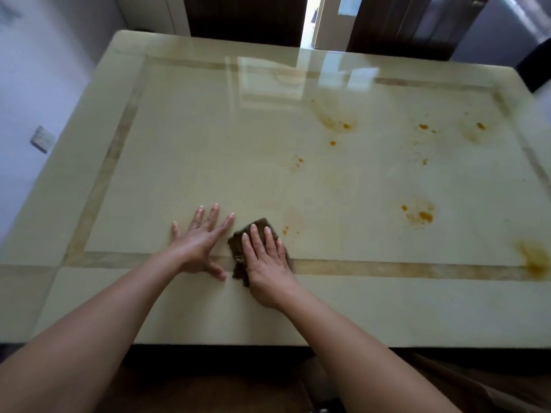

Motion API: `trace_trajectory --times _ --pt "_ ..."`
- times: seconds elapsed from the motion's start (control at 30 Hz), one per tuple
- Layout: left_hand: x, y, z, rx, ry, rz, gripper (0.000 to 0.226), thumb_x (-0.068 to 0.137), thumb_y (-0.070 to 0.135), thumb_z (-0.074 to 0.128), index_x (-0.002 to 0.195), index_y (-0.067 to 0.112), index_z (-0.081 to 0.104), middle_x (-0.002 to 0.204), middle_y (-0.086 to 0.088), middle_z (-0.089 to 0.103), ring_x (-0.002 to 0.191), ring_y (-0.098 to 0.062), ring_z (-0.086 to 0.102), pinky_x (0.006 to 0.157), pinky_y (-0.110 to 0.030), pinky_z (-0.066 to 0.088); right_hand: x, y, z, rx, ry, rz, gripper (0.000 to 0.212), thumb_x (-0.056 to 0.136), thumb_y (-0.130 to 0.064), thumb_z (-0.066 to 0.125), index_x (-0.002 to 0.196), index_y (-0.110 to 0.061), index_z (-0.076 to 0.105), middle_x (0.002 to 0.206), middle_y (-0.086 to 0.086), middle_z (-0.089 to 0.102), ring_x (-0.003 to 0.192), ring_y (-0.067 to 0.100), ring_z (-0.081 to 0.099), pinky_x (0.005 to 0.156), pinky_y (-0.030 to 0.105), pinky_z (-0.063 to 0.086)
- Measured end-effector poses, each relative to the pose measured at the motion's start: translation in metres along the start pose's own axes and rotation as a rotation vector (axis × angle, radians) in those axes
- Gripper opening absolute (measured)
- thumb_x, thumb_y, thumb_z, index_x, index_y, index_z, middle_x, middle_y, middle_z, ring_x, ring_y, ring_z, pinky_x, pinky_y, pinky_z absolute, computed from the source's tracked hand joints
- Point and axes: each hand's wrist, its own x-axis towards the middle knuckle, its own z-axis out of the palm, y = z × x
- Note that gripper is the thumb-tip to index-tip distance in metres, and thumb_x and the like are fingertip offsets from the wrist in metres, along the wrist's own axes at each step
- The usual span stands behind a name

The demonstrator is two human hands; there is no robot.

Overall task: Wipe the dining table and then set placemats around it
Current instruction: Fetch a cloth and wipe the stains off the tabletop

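The right grip [265, 263] is lying flat on the brown cloth [237, 244], fingers straight and pressing down rather than curling round it, so it is pinning the cloth, not grasping it. The cloth is sitting bunched on the pale glossy bench [208, 144], straddling the tan inlay strip [387, 268] near the person's edge. The left grip [198, 242] is resting just left of the cloth, palm down, fingers spread and holding nothing, apparently bracing.

The cloth is looking soft, thin and light, folding into a wad under the palm. It is likely going to slide easily on such a slick top, so flat pressure over its middle is probably suiting it better than a pinch at one corner, which would let the rest trail and flap. The bench is looking hard and stiff, needing no care beyond steady pressure.

An orange spot [285, 231] is lying just right of the cloth. A larger splatter [420, 214] is sitting well to the cloth's right, a smear [535, 260] is farther right again, and a faint blotch [337, 120] is lying well beyond the cloth. The wiping is judged to be at an early stage. No placemats are showing.
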Motion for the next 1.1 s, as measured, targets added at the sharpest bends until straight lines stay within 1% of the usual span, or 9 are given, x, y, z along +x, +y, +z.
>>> trace_trajectory --times 0.17,0.27,0.4,0.53,0.7,0.77,0.9,1.03,1.1 --pt "-0.001 0.0 -0.001 -0.005 0.006 0.004 0.132 0.058 0.061 0.077 0.139 0.045 -0.026 0.144 0.01 -0.041 0.14 -0.022 -0.03 0.105 -0.069 0.0 0.01 0.026 -0.007 0.015 0.08 0.036 0.064 0.097 -0.016 0.025 0.15 -0.016 -0.01 0.156 0.0 -0.024 0.142 0.024 -0.025 0.112 0.038 -0.018" --pt "-0.001 -0.002 0.0 -0.03 0.009 0.013 0.133 0.058 0.06 0.077 0.131 0.045 -0.033 0.136 0.011 -0.044 0.138 -0.02 -0.032 0.105 -0.069 -0.003 0.004 0.058 -0.012 0.039 0.119 0.135 0.062 0.098 -0.018 0.025 0.151 -0.018 -0.007 0.157 -0.002 -0.022 0.143 0.023 -0.023 0.113 0.037 -0.015" --pt "-0.001 -0.003 0.0 -0.045 0.02 0.025 0.134 0.057 0.061 0.077 0.13 0.043 -0.034 0.137 0.01 -0.044 0.138 -0.021 -0.032 0.105 -0.069 -0.003 -0.009 0.094 -0.02 0.028 0.124 0.258 0.063 0.098 -0.02 0.028 0.151 -0.017 -0.006 0.157 -0.001 -0.021 0.144 0.024 -0.021 0.114 0.041 -0.012" --pt "-0.003 -0.001 -0.001 -0.033 0.023 0.025 0.134 0.058 0.061 0.076 0.135 0.039 -0.031 0.137 0.008 -0.044 0.139 -0.022 -0.031 0.106 -0.069 -0.003 -0.01 0.095 -0.017 0.031 0.146 0.288 0.062 0.099 -0.022 0.026 0.151 -0.018 -0.009 0.156 -0.002 -0.023 0.143 0.023 -0.023 0.113 0.041 -0.015" --pt "-0.005 0.001 -0.003 -0.029 0.007 0.026 0.132 0.059 0.061 0.075 0.141 0.039 -0.026 0.137 0.006 -0.045 0.138 -0.024 -0.032 0.106 -0.069 -0.003 -0.006 0.086 -0.013 0.035 0.17 0.322 0.067 0.097 -0.014 0.03 0.15 -0.024 -0.011 0.155 -0.005 -0.026 0.141 0.023 -0.027 0.112 0.043 -0.017" --pt "-0.006 0.002 -0.004 -0.015 0.006 0.027 0.132 0.06 0.061 0.075 0.141 0.039 -0.026 0.138 0.006 -0.045 0.138 -0.025 -0.032 0.105 -0.069 -0.002 0.001 0.077 -0.013 0.022 0.168 0.297 0.069 0.096 -0.014 0.031 0.15 -0.027 -0.01 0.155 -0.006 -0.026 0.141 0.024 -0.027 0.112 0.044 -0.017" --pt "-0.006 0.005 -0.006 0.011 0.019 0.01 0.131 0.06 0.062 0.074 0.143 0.04 -0.024 0.146 0.004 -0.04 0.139 -0.026 -0.03 0.107 -0.066 -0.004 0.028 0.045 -0.015 -0.003 0.138 0.165 0.073 0.092 -0.019 0.035 0.15 -0.029 -0.008 0.155 -0.009 -0.025 0.142 0.024 -0.025 0.111 0.043 -0.018" --pt "0.002 0.007 -0.015 0.088 0.154 0.024 0.123 0.065 0.068 0.066 0.144 0.037 -0.022 0.156 -0.004 -0.024 0.142 -0.025 -0.026 0.111 -0.057 -0.009 0.052 0.018 -0.023 0.007 0.083 0.064 0.076 0.087 -0.037 0.033 0.15 -0.028 -0.008 0.154 -0.01 -0.026 0.141 0.023 -0.028 0.108 0.042 -0.023" --pt "0.014 0.005 -0.031 0.071 0.229 0.039 0.124 0.064 0.069 0.066 0.145 0.037 -0.022 0.157 -0.002 -0.023 0.142 -0.024 -0.026 0.112 -0.055 -0.009 0.064 0.015 -0.028 -0.009 0.071 0.02 0.072 0.092 -0.035 0.035 0.15 -0.028 -0.008 0.155 -0.009 -0.024 0.141 0.023 -0.028 0.109 0.043 -0.022"
